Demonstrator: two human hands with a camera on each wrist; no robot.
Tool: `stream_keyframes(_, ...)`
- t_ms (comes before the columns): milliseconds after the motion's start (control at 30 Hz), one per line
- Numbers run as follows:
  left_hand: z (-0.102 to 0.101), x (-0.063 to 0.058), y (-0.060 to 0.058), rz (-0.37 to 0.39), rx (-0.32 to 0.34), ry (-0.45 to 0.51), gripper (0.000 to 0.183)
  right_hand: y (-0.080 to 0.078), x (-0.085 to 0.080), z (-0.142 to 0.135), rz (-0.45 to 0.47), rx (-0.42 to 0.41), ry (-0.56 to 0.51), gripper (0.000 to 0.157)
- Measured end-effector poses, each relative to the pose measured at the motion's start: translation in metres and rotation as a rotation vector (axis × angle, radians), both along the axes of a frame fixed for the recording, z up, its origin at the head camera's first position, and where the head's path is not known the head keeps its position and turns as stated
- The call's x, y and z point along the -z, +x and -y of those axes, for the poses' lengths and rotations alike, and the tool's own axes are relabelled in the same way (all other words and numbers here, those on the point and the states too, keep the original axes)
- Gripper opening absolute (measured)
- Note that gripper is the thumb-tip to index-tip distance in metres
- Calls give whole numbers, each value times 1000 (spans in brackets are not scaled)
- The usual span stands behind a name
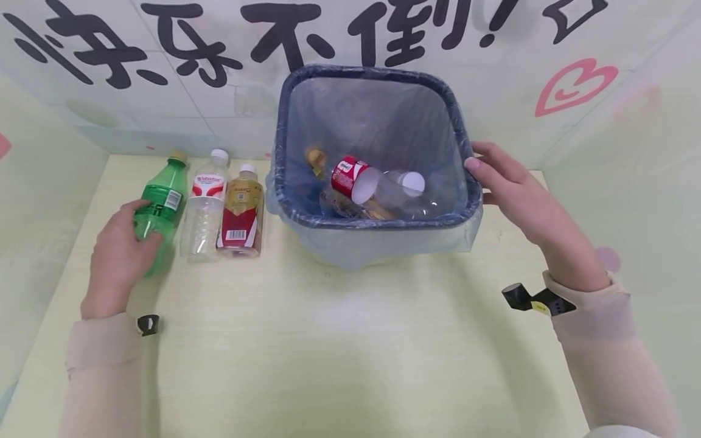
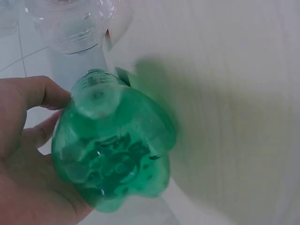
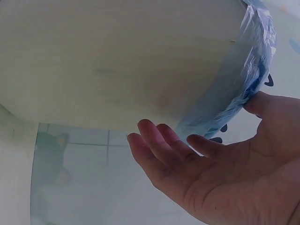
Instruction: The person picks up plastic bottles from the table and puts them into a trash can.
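My left hand (image 1: 122, 252) grips a green plastic bottle (image 1: 160, 204) near its lower part, at the left end of a row. In the left wrist view the clear green base of the bottle faces the camera, with the fingers along one side. Beside it lie a clear bottle (image 1: 207, 204) with a white and red label and a bottle with a red and gold label (image 1: 241, 210). My right hand (image 1: 517, 191) is at the right side of a lined trash bin (image 1: 378, 224). Its thumb touches the rim, and the fingers extend loosely beside the bin wall (image 3: 117, 70).
Inside the bin are a red-labelled bottle piece (image 1: 350, 177), a clear bottle with a white cap (image 1: 412, 184) and other litter. The pale table (image 1: 328, 353) meets a wall (image 1: 230, 115) with large black lettering behind the bin. Side walls rise at left and right.
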State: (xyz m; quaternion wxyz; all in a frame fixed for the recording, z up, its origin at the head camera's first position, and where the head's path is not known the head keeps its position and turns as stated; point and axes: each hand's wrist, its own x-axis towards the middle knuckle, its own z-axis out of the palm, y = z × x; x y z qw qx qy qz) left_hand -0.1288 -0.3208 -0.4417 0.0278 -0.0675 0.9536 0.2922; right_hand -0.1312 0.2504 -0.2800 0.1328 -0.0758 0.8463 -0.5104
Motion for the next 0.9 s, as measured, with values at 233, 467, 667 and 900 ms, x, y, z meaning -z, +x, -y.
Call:
stream_keyframes(233, 2, 0, -10, 89, -83, -73, 83, 1, -2, 0, -6, -15, -14, 49)
stream_keyframes(467, 5, -1, -22, 120, -133, -188, 101, 1, -4, 0, -28, 21, 13, 46)
stream_keyframes(667, 4, -1, -37, 127, -105, -211, 109, 2, -8, 1, -41, 63, 51, 46)
stream_keyframes(900, 5, -1, -45, 176, -103, -187, 102, -1, -9, 3, -52, 53, 38, 46)
